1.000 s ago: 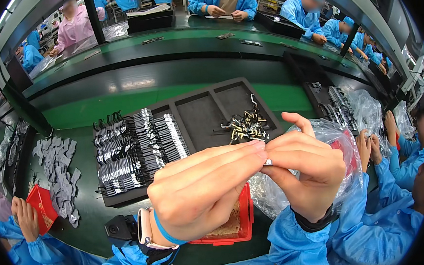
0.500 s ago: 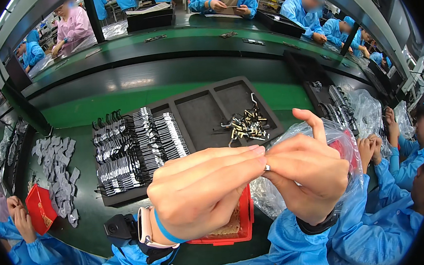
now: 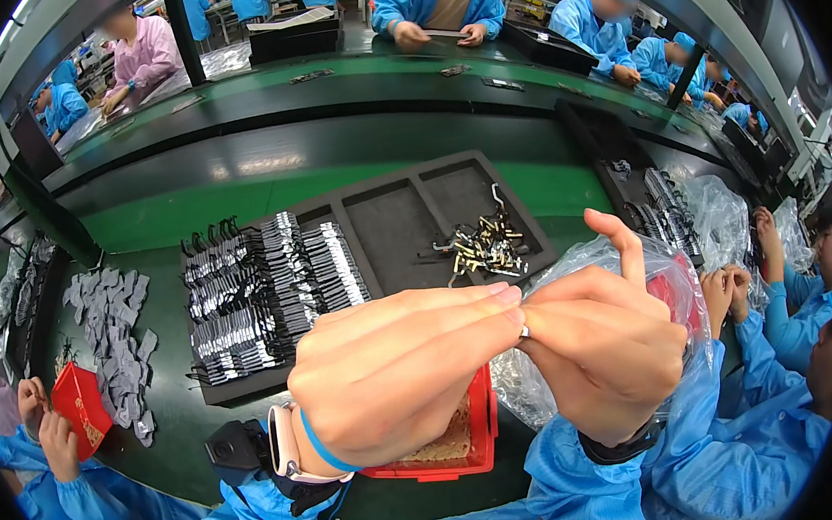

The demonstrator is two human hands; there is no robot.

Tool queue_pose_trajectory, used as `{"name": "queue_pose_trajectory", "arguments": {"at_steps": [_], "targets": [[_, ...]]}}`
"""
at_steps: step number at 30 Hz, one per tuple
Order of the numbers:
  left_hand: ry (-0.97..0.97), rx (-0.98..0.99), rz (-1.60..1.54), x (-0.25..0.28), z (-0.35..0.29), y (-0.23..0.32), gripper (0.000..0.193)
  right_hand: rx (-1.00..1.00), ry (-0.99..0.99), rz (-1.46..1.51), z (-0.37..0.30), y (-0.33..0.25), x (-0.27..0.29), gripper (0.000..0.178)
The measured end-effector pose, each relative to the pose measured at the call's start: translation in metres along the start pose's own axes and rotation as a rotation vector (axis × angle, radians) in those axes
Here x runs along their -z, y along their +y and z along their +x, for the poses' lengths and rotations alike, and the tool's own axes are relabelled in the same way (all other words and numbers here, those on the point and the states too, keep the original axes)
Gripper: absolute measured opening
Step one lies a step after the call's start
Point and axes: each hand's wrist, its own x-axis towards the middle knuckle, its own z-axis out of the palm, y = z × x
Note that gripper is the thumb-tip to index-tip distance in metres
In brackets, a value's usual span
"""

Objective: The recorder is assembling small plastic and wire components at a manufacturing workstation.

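My left hand (image 3: pixel 386 370) and my right hand (image 3: pixel 604 348) meet fingertip to fingertip in the middle, both closed in a pinch. Between them a tiny shiny metal end of a small part (image 3: pixel 525 332) peeks out; the fingers cover the rest. My right little finger sticks up. Just beyond lies a black compartment tray (image 3: pixel 389 225). Its left side carries rows of thin black-and-silver strips (image 3: pixel 285 270), and its right compartment a loose heap of black-and-gold flex cables (image 3: pixel 488 243). Beneath my hands a red box (image 3: pixel 488 425) with tan contents is partly hidden.
Grey flat pieces (image 3: pixel 114 333) lie piled on the left, near a red packet (image 3: pixel 81 409) beside a co-worker's hands. A clear plastic bag (image 3: pixel 534 388) sits under my right hand. At right is another black tray (image 3: pixel 587 139). A green conveyor (image 3: pixel 371 65) carrying flat parts crosses behind.
My hands stay pinched together and have barely shifted. The co-worker across the conveyor has lowered a flat piece and moved their hands apart.
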Motion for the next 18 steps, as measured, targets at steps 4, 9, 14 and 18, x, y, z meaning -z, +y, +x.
{"name": "queue_pose_trajectory", "arguments": {"at_steps": [4,9,14,18], "targets": [[0.009,-0.017,0.005,0.0016,0.0044,0.0046,0.017,-0.027,0.013,0.076,-0.0007,0.0006,-0.0007,0.014],[-0.002,-0.069,0.003,0.0015,0.0025,0.0031,0.016,-0.031,0.004,0.101,-0.0012,-0.0004,0.0003,0.014],[-0.033,-0.1,-0.028,0.005,0.003,0.0022,0.018,-0.076,-0.011,0.209,-0.0016,-0.0019,-0.0016,0.016],[-0.051,-0.04,-0.134,0.0048,0.0087,0.006,0.018,-0.164,0.056,0.387,-0.0035,-0.0011,-0.0007,0.018]]}}
